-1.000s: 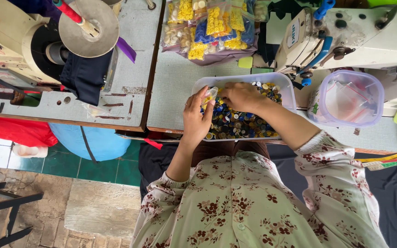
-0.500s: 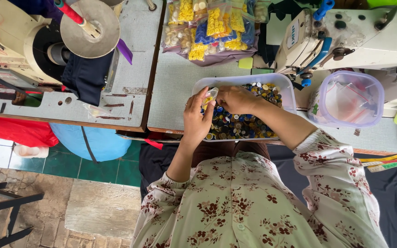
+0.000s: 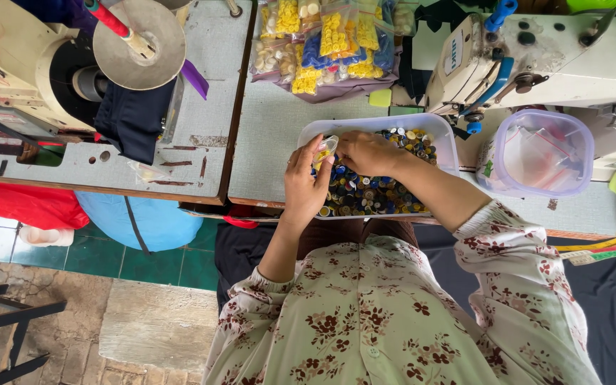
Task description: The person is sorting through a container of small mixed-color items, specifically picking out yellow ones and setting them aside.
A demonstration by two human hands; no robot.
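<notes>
Two hands meet over a button tray (image 3: 436,128) on the grey table (image 3: 272,135): left hand (image 3: 306,182) grips a small bag (image 3: 324,148), right hand (image 3: 365,151) pinches inside.

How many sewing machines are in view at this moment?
2. One cream sewing machine sits at the upper left on the grey table; a white sewing machine sits at the upper right, behind the lidded plastic tub. Others may lie outside the frame.

Place: a small sewing workshop, seen from above.
Machines: an industrial sewing machine (image 3: 536,57) on the right and another machine (image 3: 23,71) on the left, each on a grey worktable (image 3: 208,121).
Supplies: bags of sorted buttons (image 3: 329,43), a tray of mixed buttons (image 3: 383,182), measuring tapes (image 3: 607,249).
Floor: green tiles (image 3: 73,253).
</notes>
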